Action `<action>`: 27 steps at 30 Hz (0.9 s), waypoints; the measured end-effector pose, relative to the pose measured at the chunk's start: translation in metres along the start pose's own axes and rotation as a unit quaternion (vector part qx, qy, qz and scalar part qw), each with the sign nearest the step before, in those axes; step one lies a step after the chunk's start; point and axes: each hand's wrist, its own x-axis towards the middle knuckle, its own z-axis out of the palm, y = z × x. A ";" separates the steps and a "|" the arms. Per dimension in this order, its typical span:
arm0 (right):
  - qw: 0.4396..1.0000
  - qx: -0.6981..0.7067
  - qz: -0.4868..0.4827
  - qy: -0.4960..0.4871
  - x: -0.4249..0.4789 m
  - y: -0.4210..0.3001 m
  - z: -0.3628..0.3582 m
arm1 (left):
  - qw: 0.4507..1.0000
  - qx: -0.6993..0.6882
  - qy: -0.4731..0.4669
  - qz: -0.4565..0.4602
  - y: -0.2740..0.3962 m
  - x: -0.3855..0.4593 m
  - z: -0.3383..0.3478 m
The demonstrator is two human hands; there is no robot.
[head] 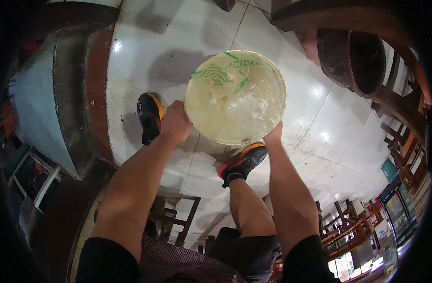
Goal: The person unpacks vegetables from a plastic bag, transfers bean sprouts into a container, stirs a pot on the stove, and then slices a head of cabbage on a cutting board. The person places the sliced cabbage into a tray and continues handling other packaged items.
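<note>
A round, pale yellow tub [207, 123] is held out in front of me above the floor, its mouth facing up. Crumpled clear plastic film [253, 102] lies inside, and green print shows near the far rim. My left hand [177, 122] grips the tub at its left side. Against the lower right side is my right hand [274, 133], its fingers hidden beneath or behind the wall. Whether the tub holds anything under the film I cannot tell.
White floor tiles [329, 131] spread around my two black shoes [249, 159]. A brown-edged step [97, 92] runs along the left. At upper right stands a dark bin [366, 63] beside wooden furniture [325, 16]. Wooden chairs [347, 230] and a glass-door fridge [396, 212] are at lower right.
</note>
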 end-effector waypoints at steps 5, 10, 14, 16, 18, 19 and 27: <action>0.930 0.308 0.182 0.086 -0.005 -0.036 -0.071 | 0.896 -0.354 0.058 -0.263 0.017 -0.003 -0.042; 0.963 -0.125 -0.147 0.187 -0.028 -0.117 -0.059 | 0.871 -0.423 -0.007 -0.249 0.080 0.000 -0.069; 0.943 -0.098 -0.283 -0.147 -0.082 -0.190 -0.003 | 0.912 -0.321 0.037 -0.251 0.056 0.002 -0.055; 0.929 -0.204 -0.221 -0.214 -0.060 -0.168 0.054 | 0.921 -0.309 0.038 -0.236 0.059 0.003 -0.049; 0.990 0.010 0.031 -0.137 0.017 -0.109 0.074 | 0.923 -0.300 0.051 -0.234 0.062 0.009 -0.055; 0.976 0.121 0.159 -0.090 0.053 -0.078 0.075 | 0.928 -0.290 0.050 -0.228 0.065 0.014 -0.056; 0.944 -0.213 -0.094 -0.234 -0.038 -0.145 0.053 | 0.883 -0.343 -0.015 -0.319 0.061 0.008 -0.055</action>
